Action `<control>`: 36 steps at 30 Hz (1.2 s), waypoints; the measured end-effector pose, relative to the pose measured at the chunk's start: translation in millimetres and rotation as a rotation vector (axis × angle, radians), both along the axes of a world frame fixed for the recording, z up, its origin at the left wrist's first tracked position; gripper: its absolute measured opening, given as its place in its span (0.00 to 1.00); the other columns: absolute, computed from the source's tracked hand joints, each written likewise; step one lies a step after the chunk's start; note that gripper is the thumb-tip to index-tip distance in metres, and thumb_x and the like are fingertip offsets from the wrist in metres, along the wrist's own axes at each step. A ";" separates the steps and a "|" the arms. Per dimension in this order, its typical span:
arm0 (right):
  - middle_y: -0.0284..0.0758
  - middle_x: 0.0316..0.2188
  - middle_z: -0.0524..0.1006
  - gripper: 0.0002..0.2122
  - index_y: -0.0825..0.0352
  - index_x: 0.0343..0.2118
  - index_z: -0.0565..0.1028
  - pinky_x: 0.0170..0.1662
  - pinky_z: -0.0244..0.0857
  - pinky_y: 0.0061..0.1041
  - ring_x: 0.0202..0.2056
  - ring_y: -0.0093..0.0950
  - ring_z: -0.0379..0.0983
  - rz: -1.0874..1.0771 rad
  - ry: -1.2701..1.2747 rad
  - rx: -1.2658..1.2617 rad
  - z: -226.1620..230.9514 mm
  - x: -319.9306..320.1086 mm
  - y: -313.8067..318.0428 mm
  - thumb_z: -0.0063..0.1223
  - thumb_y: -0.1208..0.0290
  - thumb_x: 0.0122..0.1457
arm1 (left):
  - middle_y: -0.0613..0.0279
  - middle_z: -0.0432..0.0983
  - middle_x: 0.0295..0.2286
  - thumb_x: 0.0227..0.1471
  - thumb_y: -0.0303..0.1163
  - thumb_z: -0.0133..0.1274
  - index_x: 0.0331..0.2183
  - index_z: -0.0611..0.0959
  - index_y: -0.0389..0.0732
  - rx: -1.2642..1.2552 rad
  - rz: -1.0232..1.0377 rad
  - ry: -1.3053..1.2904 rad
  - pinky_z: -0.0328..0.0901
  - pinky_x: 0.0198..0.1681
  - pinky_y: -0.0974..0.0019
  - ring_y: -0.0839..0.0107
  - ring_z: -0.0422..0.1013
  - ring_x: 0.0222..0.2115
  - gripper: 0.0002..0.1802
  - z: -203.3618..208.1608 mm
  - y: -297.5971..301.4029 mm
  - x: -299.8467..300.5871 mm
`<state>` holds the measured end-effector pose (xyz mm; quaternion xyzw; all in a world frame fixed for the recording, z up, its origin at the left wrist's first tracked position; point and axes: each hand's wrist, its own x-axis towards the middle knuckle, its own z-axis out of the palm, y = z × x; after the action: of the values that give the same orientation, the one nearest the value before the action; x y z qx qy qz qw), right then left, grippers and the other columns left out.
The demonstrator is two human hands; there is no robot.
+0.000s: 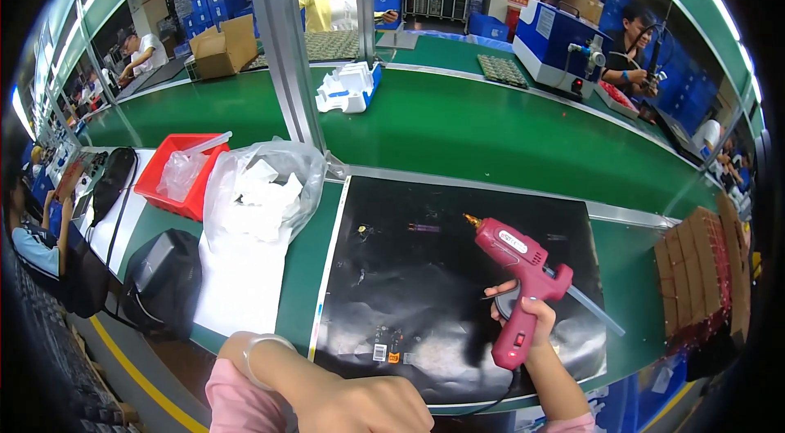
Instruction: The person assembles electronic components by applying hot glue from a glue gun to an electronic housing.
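Note:
A dark pink hot glue gun (515, 253) is in my right hand (536, 325), gripped by its handle. Its brass nozzle points up and to the left above the black mat, and a clear glue stick (597, 312) sticks out of its back. From the handle's bottom a dark cord runs down. My left hand (364, 404) is at the lower edge, its back toward me and knuckles bent. Its fingers curl under, so whatever they may hold is hidden. A pale bangle (255, 359) circles that wrist.
A black mat (392, 286) covers the bench before me. To its left are a clear bag of white pieces (266, 196), a red bin (172, 175) and a black bag (163, 290). Cardboard dividers (691, 278) stand right. Beyond the metal post (286, 49) runs a green belt (458, 122); people work across it.

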<state>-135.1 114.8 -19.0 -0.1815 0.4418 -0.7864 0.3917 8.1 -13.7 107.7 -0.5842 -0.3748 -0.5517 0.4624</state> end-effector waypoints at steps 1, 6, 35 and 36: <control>0.53 0.31 0.70 0.22 0.79 0.33 0.66 0.29 0.65 0.22 0.23 0.30 0.70 0.002 -0.007 -0.005 0.2 0.4 -0.1 0.45 0.65 0.36 | 0.63 0.68 0.14 0.47 0.23 0.42 0.28 0.78 0.33 0.002 -0.002 -0.001 0.51 0.10 0.74 0.76 0.60 0.09 0.09 1.6 -6.1 8.6; 0.53 0.32 0.70 0.22 0.79 0.33 0.65 0.30 0.65 0.23 0.23 0.30 0.70 0.015 -0.008 0.021 2.1 0.9 -0.2 0.45 0.65 0.37 | 0.64 0.68 0.14 0.46 0.22 0.42 0.27 0.78 0.32 -0.386 -0.155 -0.667 0.50 0.10 0.74 0.76 0.59 0.08 0.09 10.2 -24.5 30.6; 0.52 0.31 0.70 0.22 0.76 0.32 0.66 0.25 0.64 0.21 0.21 0.29 0.69 0.010 -0.007 0.045 -0.6 0.2 -3.0 0.46 0.63 0.36 | 0.68 0.59 0.08 0.53 0.29 0.31 0.44 0.63 0.29 0.301 -0.492 -1.377 0.47 0.14 0.79 0.84 0.52 0.09 0.18 -9.5 -38.2 26.0; 0.51 0.30 0.70 0.21 0.74 0.31 0.67 0.21 0.63 0.20 0.20 0.30 0.68 -0.008 0.006 0.070 -0.5 0.6 -4.6 0.46 0.62 0.35 | 0.67 0.59 0.09 0.53 0.31 0.32 0.37 0.66 0.30 0.320 -0.508 -1.337 0.46 0.14 0.79 0.83 0.51 0.09 0.14 -13.4 -39.0 24.8</control>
<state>-134.5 110.2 -19.5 -0.1683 0.4711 -0.7714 0.3933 32.9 -52.8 94.3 -0.1172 -0.3448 -0.9285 0.0724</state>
